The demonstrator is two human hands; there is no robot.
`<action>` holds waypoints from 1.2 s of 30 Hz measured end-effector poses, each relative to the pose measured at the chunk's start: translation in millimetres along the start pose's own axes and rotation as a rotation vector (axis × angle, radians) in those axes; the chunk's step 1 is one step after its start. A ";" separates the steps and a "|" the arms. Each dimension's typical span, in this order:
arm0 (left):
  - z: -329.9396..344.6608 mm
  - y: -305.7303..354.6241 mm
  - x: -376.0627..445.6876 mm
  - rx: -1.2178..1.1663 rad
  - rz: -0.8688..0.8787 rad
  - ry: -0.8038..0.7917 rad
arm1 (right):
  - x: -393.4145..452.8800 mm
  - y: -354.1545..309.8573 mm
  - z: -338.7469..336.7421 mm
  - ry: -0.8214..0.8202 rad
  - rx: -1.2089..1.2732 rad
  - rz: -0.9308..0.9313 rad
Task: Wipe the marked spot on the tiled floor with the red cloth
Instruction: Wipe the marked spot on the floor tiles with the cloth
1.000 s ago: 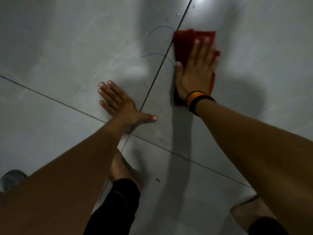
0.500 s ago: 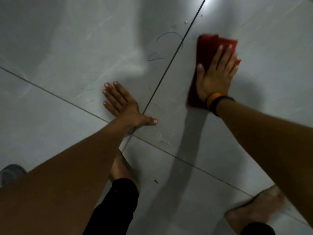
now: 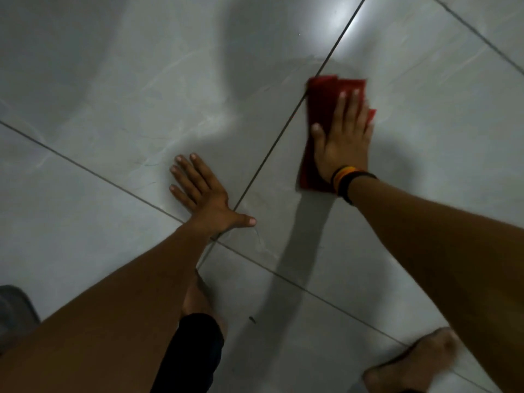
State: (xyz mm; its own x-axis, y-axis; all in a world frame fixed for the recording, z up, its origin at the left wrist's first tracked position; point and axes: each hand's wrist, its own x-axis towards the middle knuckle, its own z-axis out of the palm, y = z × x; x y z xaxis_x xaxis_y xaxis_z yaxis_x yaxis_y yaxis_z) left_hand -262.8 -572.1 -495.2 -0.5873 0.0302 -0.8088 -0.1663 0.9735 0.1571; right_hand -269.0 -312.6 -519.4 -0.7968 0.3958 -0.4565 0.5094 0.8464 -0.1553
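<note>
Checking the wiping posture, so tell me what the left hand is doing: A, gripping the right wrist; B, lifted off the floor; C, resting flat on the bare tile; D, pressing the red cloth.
C: the left hand lies spread flat on the bare tiled floor, while the right hand presses the red cloth.

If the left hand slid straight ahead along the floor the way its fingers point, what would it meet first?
Nothing, as far as the picture shows. The left hand points up and to the left over bare tile; the red cloth lies off to its right, out of that line.
</note>
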 end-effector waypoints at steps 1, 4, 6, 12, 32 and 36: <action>1.0 0.0 0.1 0.002 -0.002 0.005 | 13.8 -9.9 -2.9 0.049 0.039 0.119; 2.6 -3.5 2.2 0.006 0.002 0.011 | 27.6 -60.5 2.1 0.079 0.007 0.014; 3.2 -4.0 1.9 0.003 0.009 0.011 | 2.3 -85.7 20.4 0.004 -0.121 -0.379; 5.1 -0.6 2.9 0.024 -0.028 0.045 | -14.4 -83.6 29.8 -0.127 -0.287 -0.849; 5.1 -4.3 -1.9 -0.001 0.026 0.085 | -86.7 -32.2 64.5 -0.137 -0.165 -0.593; 3.7 -1.7 0.1 0.025 -0.006 0.068 | -91.7 -18.2 54.4 -0.023 0.023 -0.028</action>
State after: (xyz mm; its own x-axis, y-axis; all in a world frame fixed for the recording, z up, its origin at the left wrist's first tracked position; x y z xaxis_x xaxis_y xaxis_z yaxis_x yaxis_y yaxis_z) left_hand -259.7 -573.0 -497.7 -0.6388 0.0101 -0.7693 -0.1503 0.9790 0.1377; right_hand -187.6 -383.8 -522.3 -0.8035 0.3630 -0.4718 0.4942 0.8486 -0.1888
